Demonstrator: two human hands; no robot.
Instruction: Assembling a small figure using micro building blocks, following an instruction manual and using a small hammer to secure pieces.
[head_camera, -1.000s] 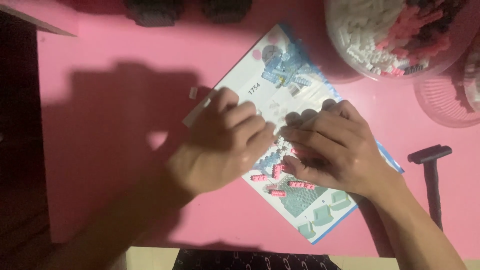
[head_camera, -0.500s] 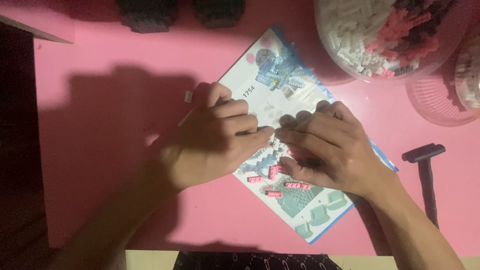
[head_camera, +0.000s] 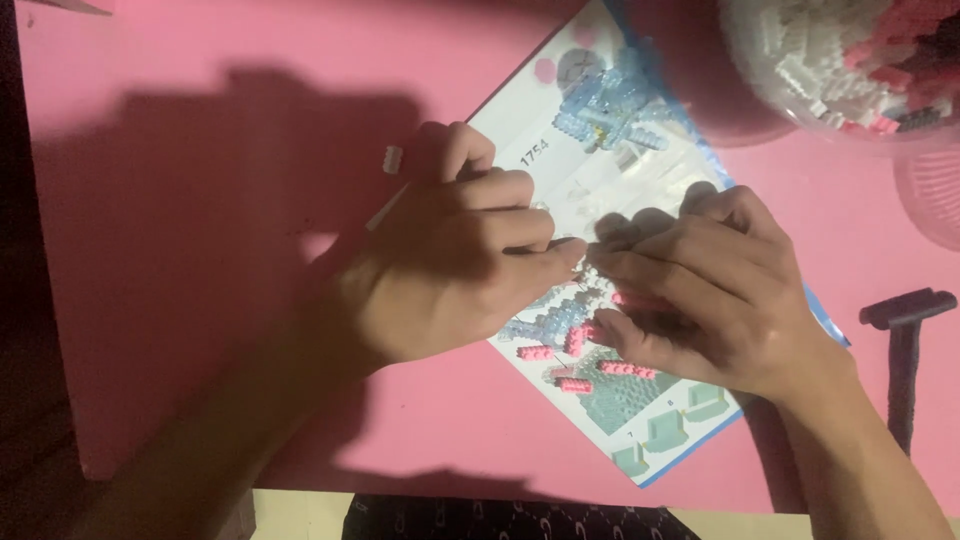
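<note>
1. Clear tub of white, pink and dark small bricks at one o'clock, partly cut off.
2. Black T-shaped tool at four o'clock, lying on pink table.
3. Small white brick at ten o'clock, alone.

The instruction sheet and the clear tub of bricks now sit higher in view; both hands have shifted slightly up it.
</note>
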